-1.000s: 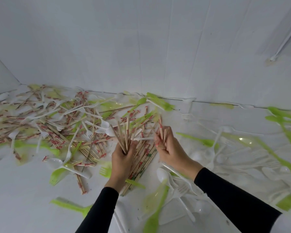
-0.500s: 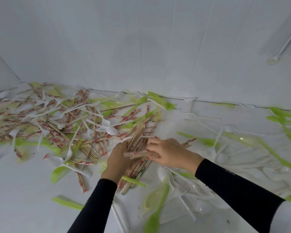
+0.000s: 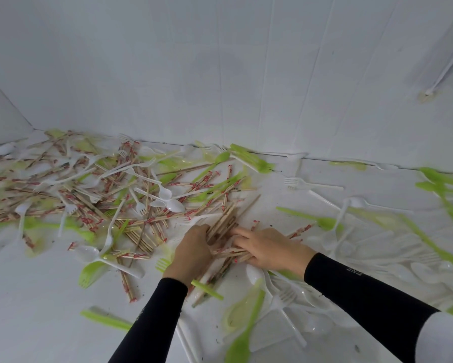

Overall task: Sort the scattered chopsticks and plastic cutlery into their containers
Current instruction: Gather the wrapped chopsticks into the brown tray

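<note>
Sleeves: black, snug fabric. The right sleeve (image 3: pixel 364 292) has small pale lettering, too smeared to read.
Near stuff: a glossy green spoon (image 3: pixel 242 344) and a white fork (image 3: pixel 284 298), both plastic, on the white surface (image 3: pixel 37 323). The bottom edge cuts some pieces off.
Left grip (image 3: pixel 194 254): fingers curled round a bundle of chopsticks (image 3: pixel 224 224) that lies low on the surface between both hands.
Right grip (image 3: pixel 269 247): fingers laid over crossing sticks. Pinching or just pressing? Honestly can't tell, too blurry.
Pile (image 3: pixel 89 205): thin wooden sticks with unreadable red print, tangled with white spoons and forks.
Far right: green cutlery (image 3: pixel 442 184), badly smeared.
Back: plain white wall (image 3: pixel 220 74).
</note>
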{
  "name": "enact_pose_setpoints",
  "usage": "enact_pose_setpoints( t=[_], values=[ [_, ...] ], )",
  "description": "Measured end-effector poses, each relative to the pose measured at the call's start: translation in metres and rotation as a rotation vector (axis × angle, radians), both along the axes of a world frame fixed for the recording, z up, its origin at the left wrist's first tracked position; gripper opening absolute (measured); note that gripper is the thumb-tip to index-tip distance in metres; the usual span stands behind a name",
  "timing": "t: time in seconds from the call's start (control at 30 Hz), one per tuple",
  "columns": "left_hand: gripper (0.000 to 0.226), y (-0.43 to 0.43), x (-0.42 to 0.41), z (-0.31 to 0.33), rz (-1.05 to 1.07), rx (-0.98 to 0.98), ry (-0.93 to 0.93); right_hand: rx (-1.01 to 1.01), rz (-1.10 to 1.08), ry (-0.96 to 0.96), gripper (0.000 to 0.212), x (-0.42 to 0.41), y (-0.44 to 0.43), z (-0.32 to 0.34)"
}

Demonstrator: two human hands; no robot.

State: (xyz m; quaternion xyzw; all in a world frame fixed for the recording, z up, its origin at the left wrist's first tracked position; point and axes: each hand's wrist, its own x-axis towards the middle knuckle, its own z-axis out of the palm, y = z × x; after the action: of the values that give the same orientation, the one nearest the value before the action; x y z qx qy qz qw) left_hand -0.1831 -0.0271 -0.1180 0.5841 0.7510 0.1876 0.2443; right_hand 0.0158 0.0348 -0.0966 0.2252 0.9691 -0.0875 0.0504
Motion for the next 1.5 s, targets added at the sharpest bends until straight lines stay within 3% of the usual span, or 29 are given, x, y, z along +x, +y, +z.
enact_pose_setpoints(
  t=[0.17,0.43,0.57,0.67,0.77,0.87,0.93,1.03,1.13,1.23,1.37,1.5],
  values=[
    [0.016,-0.001,0.009,0.007,0.002,-0.013,0.020,0.136,0.082,0.047,0.035,0.012,-0.002,-0.011],
    [0.020,0.000,0.029,0.014,0.027,-0.062,0.082,0.351,0.038,0.153,0.025,0.046,0.014,0.000],
    [0.025,0.002,0.033,0.010,-0.046,0.029,0.205,0.440,-0.090,0.172,0.023,0.072,0.037,0.008],
    [0.016,0.005,0.032,0.023,0.005,0.129,0.059,0.454,-0.319,0.273,0.027,0.083,0.051,0.024],
    [0.012,0.012,0.027,0.051,0.118,0.293,-0.160,0.313,-0.532,0.491,0.034,0.082,0.058,0.048],
    [0.008,0.020,0.025,0.075,0.179,0.397,-0.341,-0.238,-0.689,0.855,0.021,0.073,0.052,0.072],
    [0.004,0.021,0.025,0.079,0.179,0.464,-0.444,-0.501,-0.717,1.107,0.021,0.059,0.041,0.082],
    [0.005,0.018,0.029,0.072,0.160,0.540,-0.558,-0.646,-0.783,1.348,0.027,0.036,0.026,0.083],
    [0.014,0.013,0.036,0.059,0.145,0.631,-0.583,-0.706,-0.888,1.508,0.020,0.015,0.018,0.076],
    [0.024,0.013,0.042,0.052,0.181,0.622,-0.522,-0.750,-0.906,1.531,0.003,0.002,0.010,0.065],
    [0.027,0.019,0.053,0.050,0.100,0.468,-0.620,-0.766,-0.950,1.381,0.028,-0.008,-0.007,0.043],
    [0.022,0.037,0.060,0.039,-0.081,0.423,-0.461,-0.746,-0.982,1.207,0.029,-0.010,-0.007,0.022]
  ],
)
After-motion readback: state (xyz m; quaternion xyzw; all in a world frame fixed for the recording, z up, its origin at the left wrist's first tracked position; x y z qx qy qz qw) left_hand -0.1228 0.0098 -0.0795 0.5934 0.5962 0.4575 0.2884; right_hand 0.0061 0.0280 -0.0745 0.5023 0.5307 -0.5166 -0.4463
